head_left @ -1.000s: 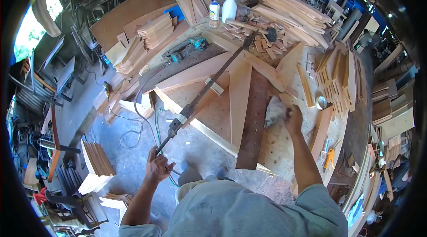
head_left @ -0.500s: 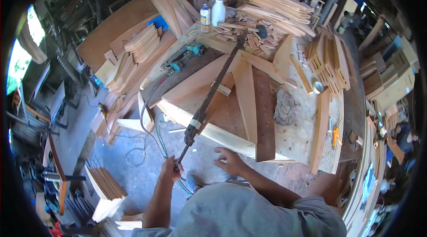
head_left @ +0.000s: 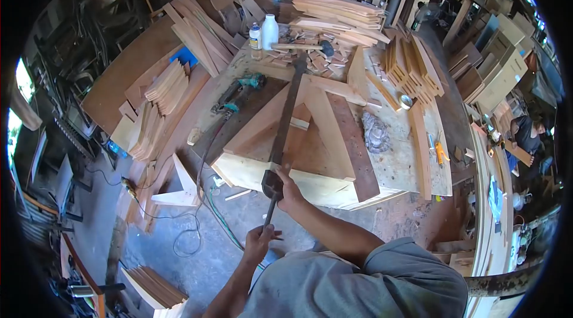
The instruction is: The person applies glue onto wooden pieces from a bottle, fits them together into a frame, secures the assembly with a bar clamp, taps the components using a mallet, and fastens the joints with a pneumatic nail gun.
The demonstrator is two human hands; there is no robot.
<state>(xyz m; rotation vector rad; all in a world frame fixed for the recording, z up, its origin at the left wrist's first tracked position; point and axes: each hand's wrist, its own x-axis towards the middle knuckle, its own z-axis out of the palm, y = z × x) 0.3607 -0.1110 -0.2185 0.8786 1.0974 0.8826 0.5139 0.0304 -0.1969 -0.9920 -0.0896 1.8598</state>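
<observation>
A long, dark bar clamp (head_left: 287,100) lies lengthwise over a triangular wooden frame (head_left: 329,133) on the workbench. My left hand (head_left: 256,246) is closed round the thin screw rod at the clamp's near end. Farther up, my right hand (head_left: 289,191) grips the clamp beside its block-like head, at the bench's near edge. A small wood block (head_left: 300,123) sits beside the bar, inside the frame. The clamp's far end reaches the hammer (head_left: 325,48) and the pile of wood offcuts (head_left: 319,65).
A teal power tool (head_left: 242,90) with a cord lies left on the workbench (head_left: 391,171). Two bottles, a white one (head_left: 270,31) among them, stand behind. Stacked boards (head_left: 412,70), a tape roll (head_left: 406,102) and an orange-handled tool (head_left: 441,153) are right. Cords (head_left: 197,228) cross the floor.
My right hand, open and apart before, now grips the clamp near its head. The clamp has turned more upright in view. The camera view has shifted, too.
</observation>
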